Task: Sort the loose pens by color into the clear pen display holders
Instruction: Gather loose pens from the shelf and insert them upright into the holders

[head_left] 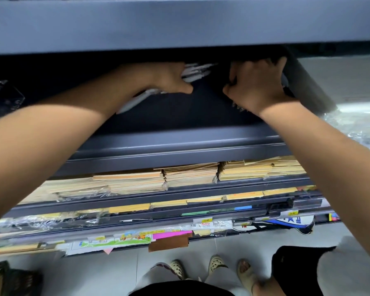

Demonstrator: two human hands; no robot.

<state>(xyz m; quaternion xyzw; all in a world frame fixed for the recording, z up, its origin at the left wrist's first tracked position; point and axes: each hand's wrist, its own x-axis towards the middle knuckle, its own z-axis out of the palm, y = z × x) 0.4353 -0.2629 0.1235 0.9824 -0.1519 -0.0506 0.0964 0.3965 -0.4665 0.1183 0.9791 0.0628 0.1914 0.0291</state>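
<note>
The person's two forearms (51, 133) are bare from the edges of the view down to the wrists, and the left grip (171, 79) and right grip (259, 86) are bare as well. At the bottom edge a black top (179, 291) shows as a curved dark strip. Past it are pale, off-white trouser legs (153, 274), loose and wide at the hem. On the feet are cream clogs (177, 269), moulded and round-toed, with oval holes across the top; the two shoes match. Blur hides any seams or print on the clothes.
</note>
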